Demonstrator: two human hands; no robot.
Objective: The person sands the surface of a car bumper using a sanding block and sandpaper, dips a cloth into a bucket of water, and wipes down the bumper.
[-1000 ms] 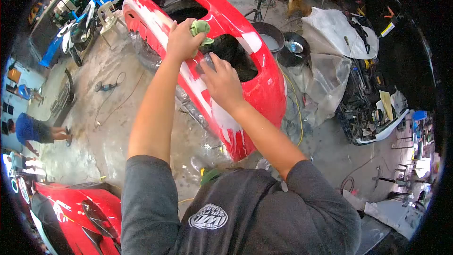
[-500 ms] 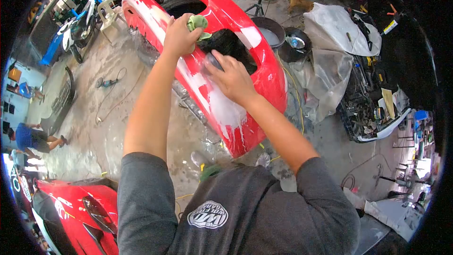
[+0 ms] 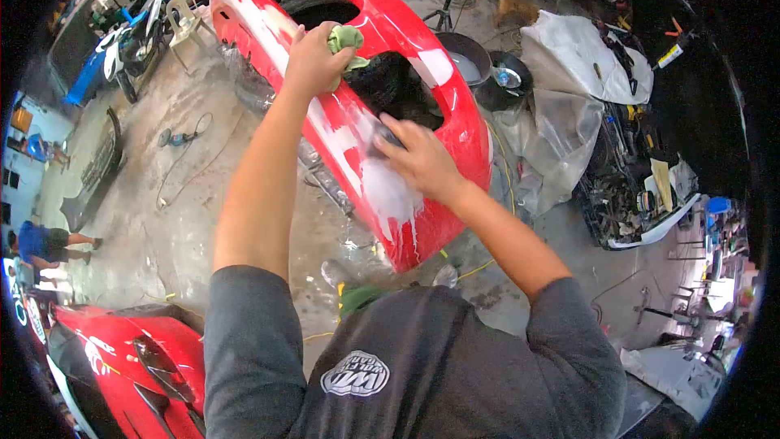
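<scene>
A large red bumper-like panel [image 3: 455,146] with whitish patches lies in front of me. My left hand [image 3: 315,61] grips a crumpled green cloth [image 3: 348,41] over the middle of the panel. Lower and to the right, my right hand [image 3: 421,161] holds a dark block [image 3: 389,140] against the panel's pale, wet-looking strip, its fingers slightly blurred. White streaks run down the panel's near end, below my right hand. Between the panel's edges, beside both hands, is a dark opening.
A dark basin of cloudy liquid [image 3: 465,61] and a black tub [image 3: 505,81] stand right of the panel. Plastic sheeting [image 3: 561,146] and car parts lie farther right. A corded power tool [image 3: 180,138] is on the floor at left. Another person [image 3: 41,244] is far left.
My right hand has moved down and to the right along the panel with the block. My left hand stays nearly in place with the cloth. The other person's legs have shifted.
</scene>
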